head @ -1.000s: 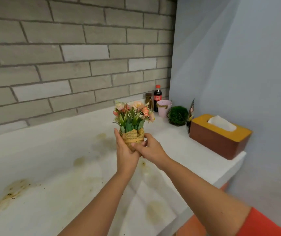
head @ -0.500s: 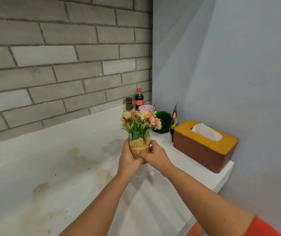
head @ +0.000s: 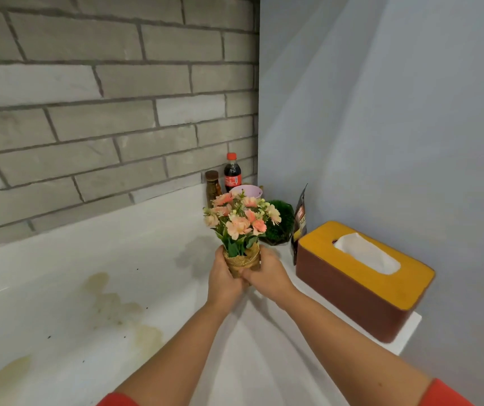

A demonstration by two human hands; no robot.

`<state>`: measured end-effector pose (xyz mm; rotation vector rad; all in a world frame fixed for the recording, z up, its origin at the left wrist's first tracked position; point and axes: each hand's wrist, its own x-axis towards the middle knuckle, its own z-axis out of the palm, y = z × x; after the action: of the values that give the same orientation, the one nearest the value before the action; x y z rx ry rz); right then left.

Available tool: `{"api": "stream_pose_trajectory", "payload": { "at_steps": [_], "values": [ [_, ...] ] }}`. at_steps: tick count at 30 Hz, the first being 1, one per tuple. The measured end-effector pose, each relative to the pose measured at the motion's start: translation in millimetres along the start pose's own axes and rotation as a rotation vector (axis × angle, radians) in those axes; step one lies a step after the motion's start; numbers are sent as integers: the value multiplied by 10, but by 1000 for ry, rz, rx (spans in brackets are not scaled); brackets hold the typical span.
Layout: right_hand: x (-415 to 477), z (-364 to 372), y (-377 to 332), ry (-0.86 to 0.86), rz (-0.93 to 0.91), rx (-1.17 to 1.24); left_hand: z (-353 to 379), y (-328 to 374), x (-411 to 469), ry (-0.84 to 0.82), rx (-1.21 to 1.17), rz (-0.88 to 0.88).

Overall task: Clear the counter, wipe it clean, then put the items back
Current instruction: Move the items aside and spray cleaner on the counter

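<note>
Red label with white script on cola bottle point(head: 232, 174), upper centre of frame: too small to read. Pale lettering under red patch on dark pouch point(head: 299, 221), right of centre: illegible. No other text noted.

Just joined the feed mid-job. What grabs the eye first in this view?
Dead centre, a pot of peach flowers is gripped by the left hand and right hand together. At right, a brown tissue box with a yellow top sits near the end of the white counter. Yellowish stains blotch the counter at lower left.
</note>
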<state>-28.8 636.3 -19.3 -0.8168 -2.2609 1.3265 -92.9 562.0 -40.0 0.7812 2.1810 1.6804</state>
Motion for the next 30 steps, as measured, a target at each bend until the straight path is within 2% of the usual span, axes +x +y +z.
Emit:
{"api": "stream_pose_trajectory", "payload": {
  "at_steps": [13, 25, 30],
  "values": [
    [657, -182, 161, -177, -27, 48, 400, -13, 695, 255, 60, -33],
    [970, -52, 237, -203, 3, 50, 463, -100, 1143, 308, 59, -124],
    [1062, -6, 291, -187, 32, 97, 446, -109, 1179, 214, 127, -96]
  ]
}}
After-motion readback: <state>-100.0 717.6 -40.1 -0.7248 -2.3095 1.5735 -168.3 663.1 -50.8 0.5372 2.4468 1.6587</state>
